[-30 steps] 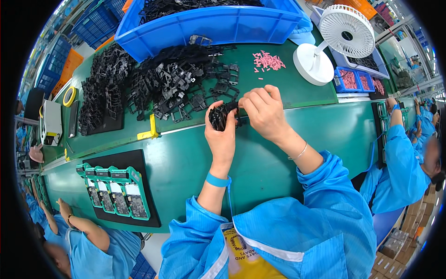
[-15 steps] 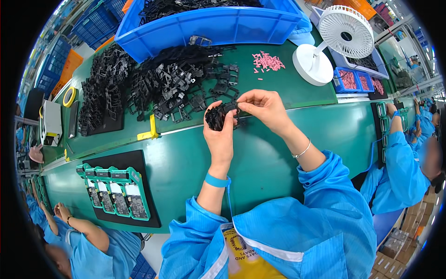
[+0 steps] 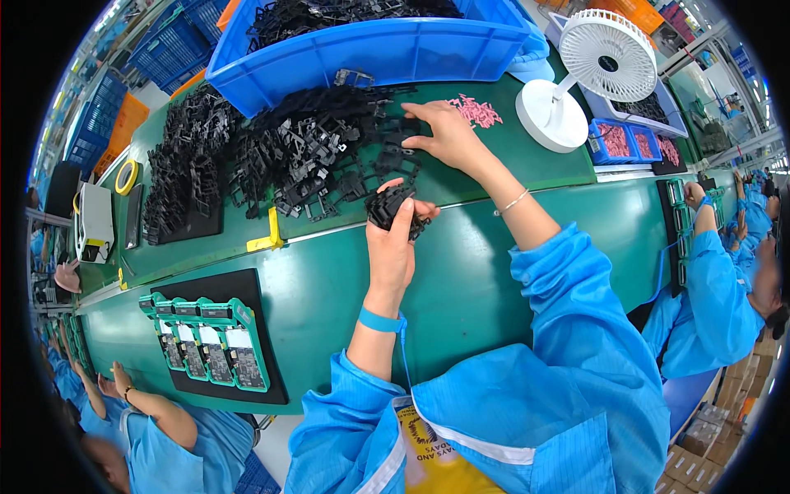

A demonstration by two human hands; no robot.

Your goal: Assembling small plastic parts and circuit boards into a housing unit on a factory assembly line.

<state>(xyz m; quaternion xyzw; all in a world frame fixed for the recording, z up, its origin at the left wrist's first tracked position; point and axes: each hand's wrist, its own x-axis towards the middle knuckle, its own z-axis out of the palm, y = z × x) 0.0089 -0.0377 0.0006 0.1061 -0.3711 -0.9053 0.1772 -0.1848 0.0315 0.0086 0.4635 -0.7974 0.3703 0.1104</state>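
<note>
My left hand (image 3: 390,253) is closed around a small bunch of black plastic frames (image 3: 385,207), with the thumb across them. Farther out, my right hand (image 3: 448,136) reaches to the right edge of a heap of loose black plastic frames (image 3: 309,148) on the green bench. Thumb and forefinger are spread apart there, beside a few frames lying at the heap's edge. I see nothing gripped between them. Small pink pieces (image 3: 476,112) lie scattered just behind my right hand, which partly covers them.
A big blue bin (image 3: 370,53) of black parts stands behind the heap. A white fan (image 3: 553,115) is at the right rear. Green-framed circuit boards (image 3: 210,346) lie on a black mat at left. Yellow tape (image 3: 265,235) marks the bench step. Co-workers sit on both sides.
My right hand has left the bunch in my left hand and moved away to the heap's right edge, its fingers parting. My left hand still holds the frames, slightly turned.
</note>
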